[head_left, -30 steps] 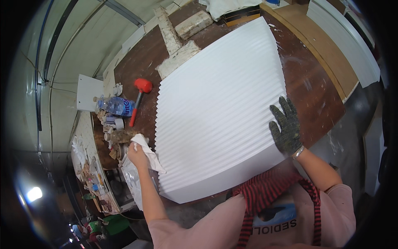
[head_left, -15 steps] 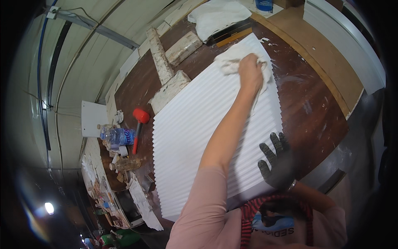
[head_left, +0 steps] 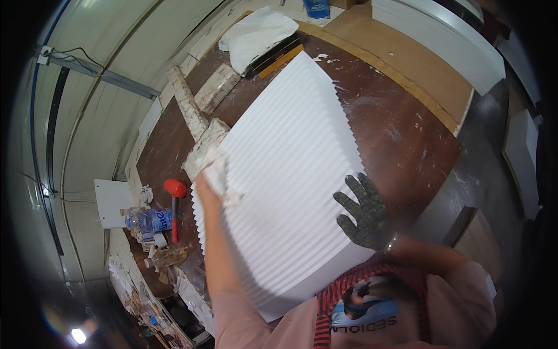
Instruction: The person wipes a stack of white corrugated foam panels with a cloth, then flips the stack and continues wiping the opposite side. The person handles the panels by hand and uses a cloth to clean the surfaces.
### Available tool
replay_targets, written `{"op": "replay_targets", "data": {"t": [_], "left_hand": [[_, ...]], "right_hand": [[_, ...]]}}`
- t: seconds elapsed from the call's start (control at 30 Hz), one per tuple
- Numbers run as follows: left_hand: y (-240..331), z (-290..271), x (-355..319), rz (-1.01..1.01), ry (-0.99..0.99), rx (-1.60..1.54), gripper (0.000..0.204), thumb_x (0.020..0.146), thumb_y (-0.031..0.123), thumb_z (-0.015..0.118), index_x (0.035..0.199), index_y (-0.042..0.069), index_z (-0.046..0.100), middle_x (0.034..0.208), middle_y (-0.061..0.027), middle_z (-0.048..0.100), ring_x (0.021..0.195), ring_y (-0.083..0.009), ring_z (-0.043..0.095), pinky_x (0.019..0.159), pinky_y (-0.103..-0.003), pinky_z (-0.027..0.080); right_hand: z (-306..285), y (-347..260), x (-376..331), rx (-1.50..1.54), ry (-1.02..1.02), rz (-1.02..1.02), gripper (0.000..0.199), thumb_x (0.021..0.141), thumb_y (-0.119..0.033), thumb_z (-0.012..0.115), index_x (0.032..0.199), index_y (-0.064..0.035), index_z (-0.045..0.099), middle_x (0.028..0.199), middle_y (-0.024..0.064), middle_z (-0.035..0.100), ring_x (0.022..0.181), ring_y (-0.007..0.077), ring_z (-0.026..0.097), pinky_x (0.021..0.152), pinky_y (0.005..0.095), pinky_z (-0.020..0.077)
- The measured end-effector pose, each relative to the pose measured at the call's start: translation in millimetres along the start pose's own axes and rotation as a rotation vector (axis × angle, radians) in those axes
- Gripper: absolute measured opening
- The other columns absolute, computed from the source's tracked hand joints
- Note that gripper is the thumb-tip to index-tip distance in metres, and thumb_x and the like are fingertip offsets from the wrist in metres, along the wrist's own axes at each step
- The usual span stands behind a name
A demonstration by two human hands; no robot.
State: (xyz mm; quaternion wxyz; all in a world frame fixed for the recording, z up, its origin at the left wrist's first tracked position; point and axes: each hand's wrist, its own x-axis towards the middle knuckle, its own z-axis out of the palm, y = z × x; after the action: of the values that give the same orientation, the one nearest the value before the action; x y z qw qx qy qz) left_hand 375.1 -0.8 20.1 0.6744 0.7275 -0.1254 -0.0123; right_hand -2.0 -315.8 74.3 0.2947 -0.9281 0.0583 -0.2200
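Observation:
A large white ridged panel (head_left: 285, 168) lies on a dark brown tabletop (head_left: 401, 157), its side edges zigzagged. My bare left hand (head_left: 207, 189) is at the panel's left edge, closed on a white cloth (head_left: 217, 167) that rests on the ridges. Part of its fingers is hidden by the cloth. On the panel's near right edge my right hand (head_left: 366, 214), in a dark green knitted glove, lies with fingers spread, holding nothing.
Left of the panel lie a red-headed mallet (head_left: 175, 189) and a plastic bottle (head_left: 152, 220). Stained blocks (head_left: 216, 88) stand beyond its far left edge. Another white cloth (head_left: 258, 38) covers a dark box at the back, near a blue container (head_left: 317, 8).
My left hand has swept the cloth from the panel's far right corner to its left edge. The right hand stays spread on the near right edge. The whole view has shifted somewhat.

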Motion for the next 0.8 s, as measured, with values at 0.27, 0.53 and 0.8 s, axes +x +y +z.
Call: {"op": "replay_targets", "data": {"t": [0.27, 0.53, 0.8], "left_hand": [[91, -154, -132, -0.008, 0.269, 0.611, 0.026, 0.091, 0.001, 0.055, 0.111, -0.004, 0.07, 0.099, -0.0074, 0.073, 0.085, -0.02, 0.067, 0.078, -0.035, 0.053], [147, 142, -235, -0.159, -0.406, 0.369, 0.036, 0.088, 0.011, 0.068, 0.122, 0.0, 0.069, 0.111, -0.0087, 0.073, 0.105, -0.0164, 0.066, 0.095, -0.033, 0.051], [156, 210, -275, 0.406, -0.936, 0.893, 0.084, 0.079, 0.03, 0.081, 0.147, -0.003, 0.044, 0.158, -0.021, 0.039, 0.146, -0.0404, 0.035, 0.117, -0.057, 0.027]], "right_hand": [[3, 2, -4, -0.006, 0.061, -0.012, 0.046, 0.093, -0.034, 0.067, 0.132, -0.0108, 0.064, 0.146, 0.0238, 0.051, 0.137, 0.0447, 0.044, 0.116, 0.0549, 0.0345], [-16, -7, -12, 0.291, 0.073, 0.093, 0.101, 0.083, -0.066, 0.07, 0.157, -0.0081, 0.034, 0.158, 0.0255, 0.033, 0.146, 0.0405, 0.035, 0.123, 0.0511, 0.0243], [-81, 87, 2, 0.802, 0.392, 0.572, 0.029, 0.096, -0.013, 0.062, 0.121, -0.0003, 0.063, 0.125, 0.0163, 0.066, 0.115, 0.0226, 0.063, 0.097, 0.0365, 0.0523]]}}
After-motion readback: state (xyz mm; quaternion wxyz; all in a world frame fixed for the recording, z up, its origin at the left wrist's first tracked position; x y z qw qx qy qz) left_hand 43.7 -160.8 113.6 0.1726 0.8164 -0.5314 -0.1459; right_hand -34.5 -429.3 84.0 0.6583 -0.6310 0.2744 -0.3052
